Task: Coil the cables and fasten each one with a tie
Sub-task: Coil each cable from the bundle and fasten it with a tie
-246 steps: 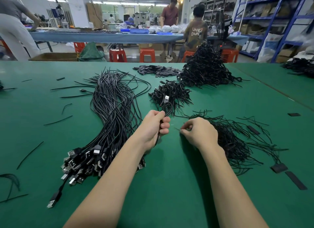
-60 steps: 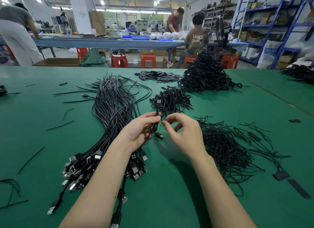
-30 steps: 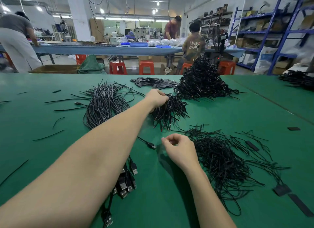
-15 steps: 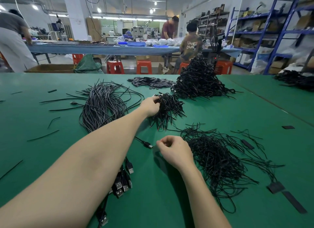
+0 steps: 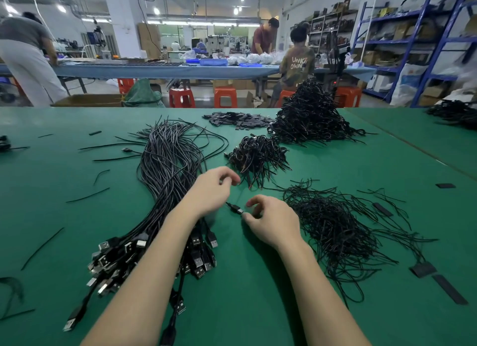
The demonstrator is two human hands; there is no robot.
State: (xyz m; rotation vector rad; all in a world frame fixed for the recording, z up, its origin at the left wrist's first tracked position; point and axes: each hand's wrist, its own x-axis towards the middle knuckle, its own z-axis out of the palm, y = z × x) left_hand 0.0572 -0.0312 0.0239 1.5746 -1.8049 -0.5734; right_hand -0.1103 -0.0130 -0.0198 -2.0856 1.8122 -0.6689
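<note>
The green table (image 5: 335, 165) carries everything; toward its far edge rises the tall heap of coiled cables (image 5: 311, 118), and a long bundle of loose cables (image 5: 167, 170) runs from mid-table to the near edge, plugs fanned out. Right of centre sprawls the pile of ties (image 5: 333, 227); just beyond the hands sits a smaller heap of tied coils (image 5: 258, 156). The left hand (image 5: 210, 193) hangs loosely curled, gripping nothing visible; the right hand (image 5: 272, 223) pinches a cable plug (image 5: 236, 208) between them.
</note>
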